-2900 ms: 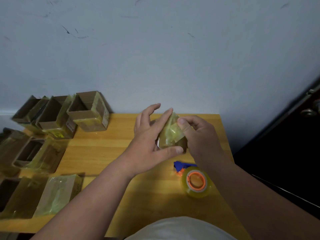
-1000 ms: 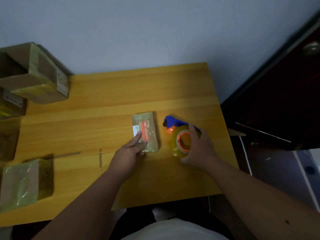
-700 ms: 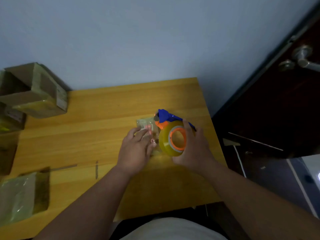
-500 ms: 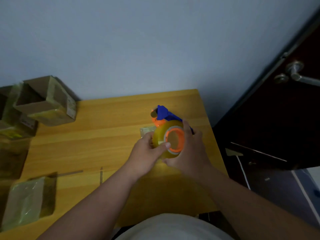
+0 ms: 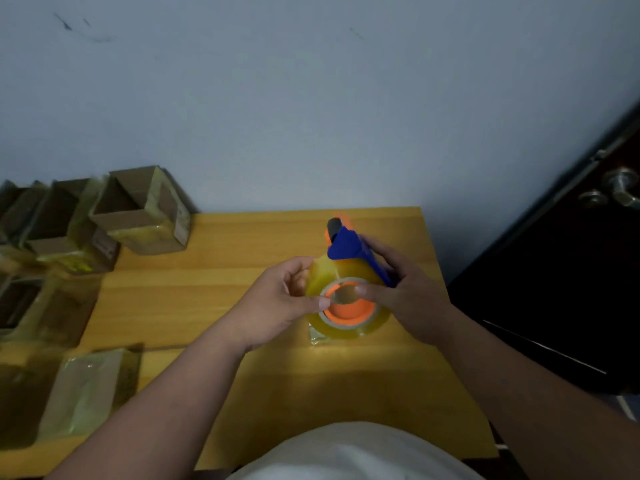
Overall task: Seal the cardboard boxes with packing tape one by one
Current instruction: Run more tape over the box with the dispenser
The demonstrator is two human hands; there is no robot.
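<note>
A yellowish roll of packing tape (image 5: 346, 327) with an orange core sits in a blue and orange dispenser (image 5: 348, 245). My right hand (image 5: 405, 299) holds the dispenser above the wooden table (image 5: 207, 289), thumb across the core. My left hand (image 5: 280, 303) holds the roll's left side, thumb at the core and fingers on the outer tape. Under the roll only a corner of the small taped box (image 5: 317, 337) shows.
Several open cardboard boxes (image 5: 138, 213) stand at the back left of the table. A taped box (image 5: 86, 389) lies at the front left. A dark door with a metal handle (image 5: 620, 192) is at the right, past the table edge.
My right hand picked the tape dispenser up off the table. My left hand left the small box and took hold of the roll. The box now lies under the raised roll.
</note>
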